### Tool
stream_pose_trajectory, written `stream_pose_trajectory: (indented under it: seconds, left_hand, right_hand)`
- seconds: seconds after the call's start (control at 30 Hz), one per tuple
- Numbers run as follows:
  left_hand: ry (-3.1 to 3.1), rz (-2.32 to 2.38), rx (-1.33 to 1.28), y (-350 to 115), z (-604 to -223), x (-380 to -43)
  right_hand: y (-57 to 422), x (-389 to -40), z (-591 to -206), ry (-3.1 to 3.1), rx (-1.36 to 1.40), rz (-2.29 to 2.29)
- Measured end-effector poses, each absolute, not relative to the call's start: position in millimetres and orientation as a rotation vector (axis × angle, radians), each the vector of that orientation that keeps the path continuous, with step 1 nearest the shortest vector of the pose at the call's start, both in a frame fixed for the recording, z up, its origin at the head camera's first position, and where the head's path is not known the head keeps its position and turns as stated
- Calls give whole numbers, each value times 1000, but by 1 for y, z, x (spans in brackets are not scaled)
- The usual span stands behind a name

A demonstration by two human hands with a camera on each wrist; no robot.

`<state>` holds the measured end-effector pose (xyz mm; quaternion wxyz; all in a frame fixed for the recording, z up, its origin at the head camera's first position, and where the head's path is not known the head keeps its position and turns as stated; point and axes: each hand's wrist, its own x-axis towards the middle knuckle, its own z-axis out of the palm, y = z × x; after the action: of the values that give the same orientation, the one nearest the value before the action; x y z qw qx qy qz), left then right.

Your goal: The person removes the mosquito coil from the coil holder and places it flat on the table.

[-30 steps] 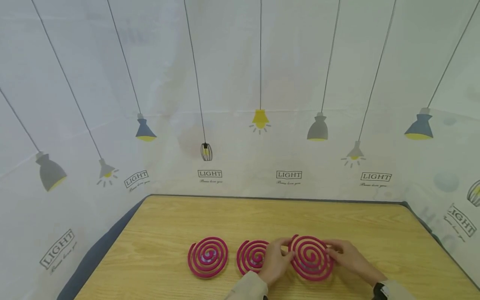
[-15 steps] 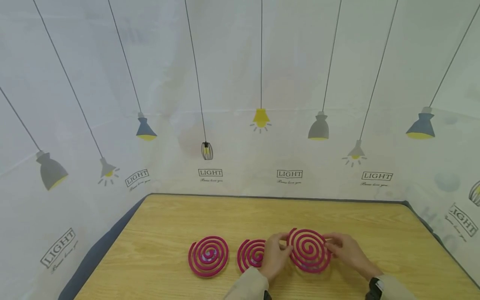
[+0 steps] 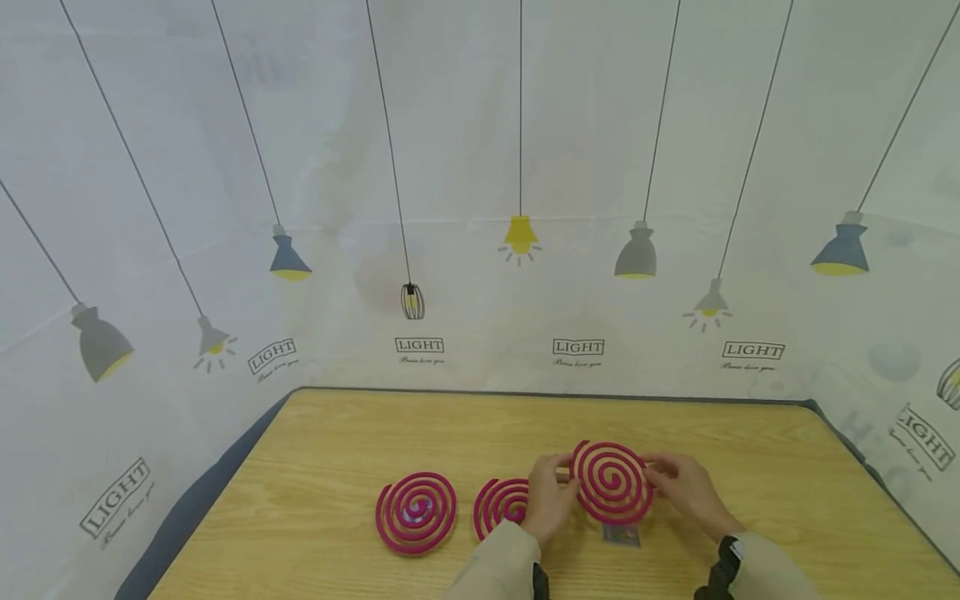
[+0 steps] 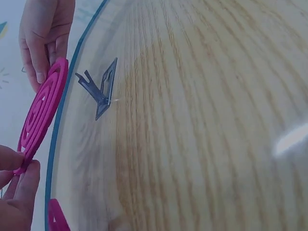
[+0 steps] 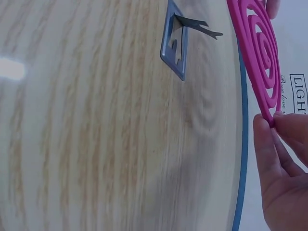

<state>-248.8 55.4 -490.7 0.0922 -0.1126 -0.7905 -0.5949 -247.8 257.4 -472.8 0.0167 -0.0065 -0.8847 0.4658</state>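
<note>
A magenta mosquito coil (image 3: pixel 612 483) is held up off the table between both hands. My left hand (image 3: pixel 550 497) pinches its left edge, thumb on the near face. On the opposite edge, my right hand (image 3: pixel 688 490) pinches it between thumb and fingers. Below the coil a small metal coil stand (image 4: pixel 105 91) lies on the wood, its forked prong bent upward; the right wrist view shows the same stand (image 5: pixel 176 41) apart from the coil. Just left of my left hand sits a second mosquito coil (image 3: pixel 498 508), partly hidden by that hand.
Farther left, a third mosquito coil (image 3: pixel 416 513) rests on the wooden table (image 3: pixel 322 450), with something metallic under its centre. White curtain walls (image 3: pixel 480 167) printed with lamps close in the table's back and sides.
Both hands have lifted the right-hand coil up and away toward the far edge. The metal stand beneath it has come into plain sight on the table. The other coils have stayed put.
</note>
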Motion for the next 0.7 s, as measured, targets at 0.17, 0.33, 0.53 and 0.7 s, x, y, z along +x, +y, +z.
stream_pose_trajectory:
  seconds: [0.17, 0.33, 0.53, 0.7]
  left_hand:
    - [-2360, -1795, -279, 59, -493, -254]
    - [-2340, -1813, -237, 61, -495, -258]
    - [-2297, -1795, -204, 62, -491, -263]
    - [-2336, -1797, -221, 61, -491, -269]
  right_hand:
    - [257, -254, -475, -2728, -36, 1467]
    - [256, -259, -477, -2713, -41, 1439]
    - [253, -263, -478, -2680, -26, 1415]
    - [252, -266, -479, -2686, -75, 1428]
